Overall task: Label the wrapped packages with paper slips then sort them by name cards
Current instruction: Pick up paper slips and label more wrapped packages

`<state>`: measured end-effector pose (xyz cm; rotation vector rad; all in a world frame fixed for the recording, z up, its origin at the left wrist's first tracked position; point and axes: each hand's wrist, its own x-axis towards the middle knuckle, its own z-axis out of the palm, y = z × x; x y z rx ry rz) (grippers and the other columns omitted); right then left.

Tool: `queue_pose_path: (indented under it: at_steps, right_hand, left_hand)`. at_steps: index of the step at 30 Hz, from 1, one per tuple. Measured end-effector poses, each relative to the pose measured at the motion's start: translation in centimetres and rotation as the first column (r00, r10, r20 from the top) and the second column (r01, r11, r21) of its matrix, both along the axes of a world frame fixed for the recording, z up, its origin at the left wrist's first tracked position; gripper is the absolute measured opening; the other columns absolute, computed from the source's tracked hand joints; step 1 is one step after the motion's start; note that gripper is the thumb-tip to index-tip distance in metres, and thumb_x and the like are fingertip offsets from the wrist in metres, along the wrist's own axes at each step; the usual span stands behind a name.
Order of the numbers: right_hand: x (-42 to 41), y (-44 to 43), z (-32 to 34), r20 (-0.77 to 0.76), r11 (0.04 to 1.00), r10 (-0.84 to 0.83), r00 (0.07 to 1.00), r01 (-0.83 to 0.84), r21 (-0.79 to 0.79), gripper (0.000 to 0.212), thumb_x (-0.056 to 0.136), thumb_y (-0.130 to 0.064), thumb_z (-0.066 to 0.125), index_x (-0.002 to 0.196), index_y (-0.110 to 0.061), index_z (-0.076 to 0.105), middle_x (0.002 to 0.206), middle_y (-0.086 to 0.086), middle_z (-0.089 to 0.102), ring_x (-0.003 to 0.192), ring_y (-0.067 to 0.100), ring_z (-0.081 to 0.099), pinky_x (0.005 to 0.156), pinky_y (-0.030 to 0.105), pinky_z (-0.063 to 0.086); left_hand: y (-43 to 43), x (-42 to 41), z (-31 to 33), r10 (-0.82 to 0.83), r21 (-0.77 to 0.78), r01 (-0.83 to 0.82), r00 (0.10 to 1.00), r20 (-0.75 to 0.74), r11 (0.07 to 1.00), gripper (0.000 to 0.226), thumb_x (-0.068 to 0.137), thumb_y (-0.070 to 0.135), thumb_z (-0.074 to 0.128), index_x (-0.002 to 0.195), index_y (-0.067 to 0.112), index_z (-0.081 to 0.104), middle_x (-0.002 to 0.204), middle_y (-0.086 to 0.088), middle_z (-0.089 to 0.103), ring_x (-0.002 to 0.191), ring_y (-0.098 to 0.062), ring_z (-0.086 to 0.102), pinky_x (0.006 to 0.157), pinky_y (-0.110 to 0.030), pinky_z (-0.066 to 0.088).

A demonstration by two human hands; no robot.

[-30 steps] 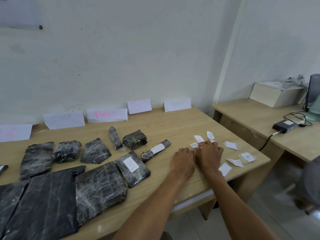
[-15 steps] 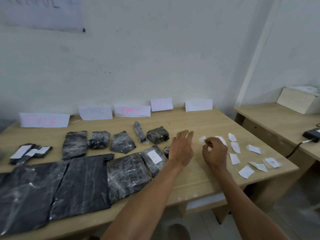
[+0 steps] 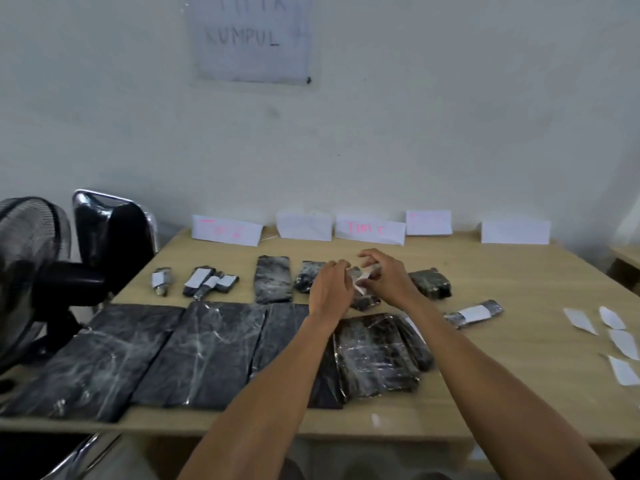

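Note:
My left hand (image 3: pixel 329 289) and my right hand (image 3: pixel 386 277) meet over the middle row of packages and pinch a small white paper slip (image 3: pixel 363 282) between them. Just beneath the slip lies a small black wrapped package (image 3: pixel 363 301), partly hidden by my fingers. Unlabelled black packages (image 3: pixel 272 278) lie to its left, and another (image 3: pixel 429 282) sits to its right. A rolled package with a white slip (image 3: pixel 474 313) lies further right. Small labelled packages (image 3: pixel 211 282) lie at the left. Five name cards (image 3: pixel 370 229) lean against the wall.
Large flat black packages (image 3: pixel 204 351) fill the table's front left. Several loose paper slips (image 3: pixel 623 342) lie near the right edge. A black fan (image 3: pixel 31 271) and a chair (image 3: pixel 110 233) stand left of the table. A paper sign (image 3: pixel 252 36) hangs on the wall.
My hands left the loose slips on the right, carrying one slip leftward to the middle row of packages. The view swung left, bringing the fan and chair into sight.

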<state>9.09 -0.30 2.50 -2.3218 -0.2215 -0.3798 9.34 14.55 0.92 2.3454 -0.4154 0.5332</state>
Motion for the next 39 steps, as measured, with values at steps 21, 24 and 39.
queue_pose_path:
  at_steps: [21,24,39]
  right_hand:
    - [5.1,1.4,-0.8,-0.142,0.961,0.04,0.989,-0.076,-0.264,0.087,0.08,0.0,0.066,0.15,-0.033,0.025,0.129,0.008,0.053,0.089,0.014,0.057,0.081,0.025,0.043]
    - [4.9,1.4,-1.0,-0.08,0.964,-0.074,0.994,0.05,-0.26,0.073,0.077,-0.014,0.075,0.14,-0.029,0.04,0.13,0.007,0.048,0.097,0.019,0.058,0.086,0.034,0.05]
    - [4.4,0.4,-2.2,-0.11,0.897,-0.047,0.993,-0.006,-0.441,0.024,0.092,-0.034,0.061,0.104,-0.018,0.075,0.108,0.011,0.063,0.096,0.025,0.056,0.083,0.033,0.045]
  left_hand:
    - [0.2,0.7,0.0,0.007,0.305,0.036,0.99,-0.139,0.952,0.014,0.081,0.009,0.058,0.092,0.008,0.067,0.093,-0.01,0.066,0.085,-0.029,0.065,0.065,-0.035,0.054]
    - [0.3,0.9,-0.3,0.025,0.283,0.026,0.984,-0.175,0.959,0.022,0.079,0.007,0.055,0.094,0.008,0.07,0.089,-0.01,0.068,0.083,-0.029,0.066,0.065,-0.035,0.056]
    - [0.0,1.8,0.0,0.076,0.296,-0.015,0.977,-0.197,0.955,0.018,0.096,0.017,0.053,0.099,0.01,0.069,0.094,-0.01,0.068,0.088,-0.028,0.066,0.067,-0.035,0.052]
